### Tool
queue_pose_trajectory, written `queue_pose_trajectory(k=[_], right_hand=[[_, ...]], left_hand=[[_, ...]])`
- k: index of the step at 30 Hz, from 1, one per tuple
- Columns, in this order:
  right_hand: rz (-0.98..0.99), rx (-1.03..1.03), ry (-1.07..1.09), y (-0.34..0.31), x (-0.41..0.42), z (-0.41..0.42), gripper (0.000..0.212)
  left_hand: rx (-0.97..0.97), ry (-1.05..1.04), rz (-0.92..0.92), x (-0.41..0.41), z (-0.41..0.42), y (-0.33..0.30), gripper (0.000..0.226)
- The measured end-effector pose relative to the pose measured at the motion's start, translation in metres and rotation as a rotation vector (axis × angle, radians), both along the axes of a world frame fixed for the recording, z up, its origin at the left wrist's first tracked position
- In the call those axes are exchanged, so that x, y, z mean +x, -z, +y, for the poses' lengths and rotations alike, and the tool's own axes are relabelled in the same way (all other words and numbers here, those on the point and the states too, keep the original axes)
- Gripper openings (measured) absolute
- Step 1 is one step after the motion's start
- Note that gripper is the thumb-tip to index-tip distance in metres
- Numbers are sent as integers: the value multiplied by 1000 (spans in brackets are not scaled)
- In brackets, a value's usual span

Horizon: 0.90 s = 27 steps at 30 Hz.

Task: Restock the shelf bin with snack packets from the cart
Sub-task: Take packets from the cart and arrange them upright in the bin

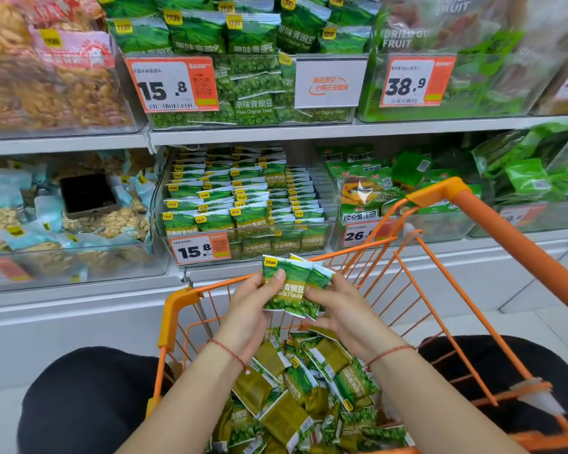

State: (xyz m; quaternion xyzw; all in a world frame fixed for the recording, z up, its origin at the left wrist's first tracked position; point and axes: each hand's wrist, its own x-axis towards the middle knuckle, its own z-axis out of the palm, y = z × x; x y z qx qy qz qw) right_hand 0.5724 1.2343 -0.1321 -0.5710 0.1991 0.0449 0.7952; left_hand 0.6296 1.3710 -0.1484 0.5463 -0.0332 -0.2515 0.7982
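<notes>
Above the orange wire cart (433,194) I hold a small stack of green garlic-flavour pea packets (292,290) between both hands. My left hand (250,309) grips the stack's left side, thumb across the front. My right hand (338,309) holds its right edge with curled fingers. Several more loose pea packets (305,388) lie heaped in the cart below my wrists. The clear shelf bin (328,231) straight ahead on the lower shelf holds neat rows of the same green packets (240,198), with a 15.8 price tag (199,250) on its front.
A bin of pale blue nut packets (66,224) stands left of the target bin, with a dark phone (87,194) lying on top. A bin of mixed fruit-chip packs (371,188) sits to its right. The upper shelf (243,136) carries more green pea bags. My dark-clad knees flank the cart.
</notes>
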Motion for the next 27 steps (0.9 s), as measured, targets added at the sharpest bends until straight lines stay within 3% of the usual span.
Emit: queue_pose_trajectory(k=[2, 6, 9, 13, 18, 22, 27], right_hand=[[-37, -27, 11, 0, 0, -3, 31], [-62, 76, 14, -4, 0, -3, 14], [-68, 32, -5, -4, -2, 0, 22], [-95, -20, -23, -3, -5, 2, 19], [-133, 26, 9, -4, -2, 9, 39], [-171, 98, -3, -3, -3, 15, 53], [-244, -33, -21, -7, -9, 19, 101]], left_hand=[[10, -14, -38, -1, -1, 1, 44], [24, -60, -67, 1, 0, -1, 76], [42, -22, -108, -2, 1, 0, 92], [113, 35, -244, -2, 0, 0, 59], [92, -202, -205, -8, -1, -5, 38], [87, -296, -214, -7, 0, -7, 36], [119, -237, -257, -9, -3, -10, 44]])
